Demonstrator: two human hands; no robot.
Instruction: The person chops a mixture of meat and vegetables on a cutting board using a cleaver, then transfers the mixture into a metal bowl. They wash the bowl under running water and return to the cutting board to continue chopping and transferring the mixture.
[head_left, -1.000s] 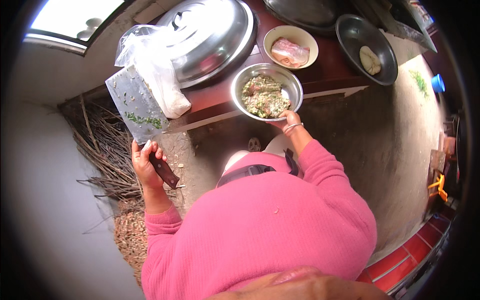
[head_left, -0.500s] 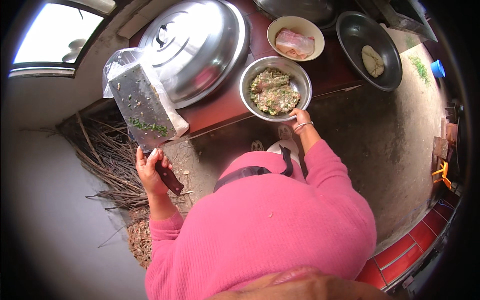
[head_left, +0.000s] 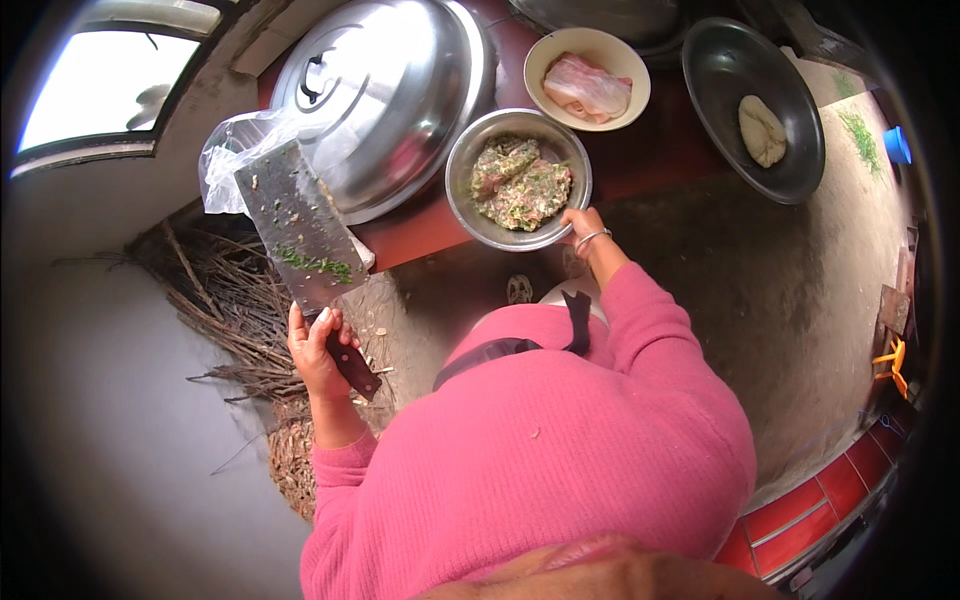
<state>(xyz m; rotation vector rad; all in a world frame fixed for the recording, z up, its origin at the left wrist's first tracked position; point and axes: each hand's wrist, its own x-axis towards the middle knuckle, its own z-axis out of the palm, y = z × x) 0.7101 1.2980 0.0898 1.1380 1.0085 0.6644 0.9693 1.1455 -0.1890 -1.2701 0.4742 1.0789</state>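
My left hand (head_left: pixel 322 352) is closed at the neck of a cleaver (head_left: pixel 305 235), whose brown riveted handle points down to the right. Bits of chopped green and pale scraps stick to its broad blade. My right hand (head_left: pixel 580 227), with a bracelet at the wrist, grips the near right rim of a steel bowl (head_left: pixel 457 185). Inside that bowl lies minced meat mixed with chopped greens (head_left: pixel 522 190). Just beyond it stands a cream bowl (head_left: pixel 640 92) with a piece of raw pinkish meat (head_left: pixel 590 88).
A large domed steel lid (head_left: pixel 400 110) covers the counter's left part, with a clear plastic bag (head_left: pixel 228 165) beside it. At right, a dark oval basin (head_left: pixel 712 100) holds a lump of dough (head_left: pixel 762 132). Dry sticks (head_left: pixel 215 310) are piled on the floor at left.
The steel bowl has moved a little left with my right hand on its rim. My left hand and the cleaver have shifted slightly right and nearer; the white bag is less covered.
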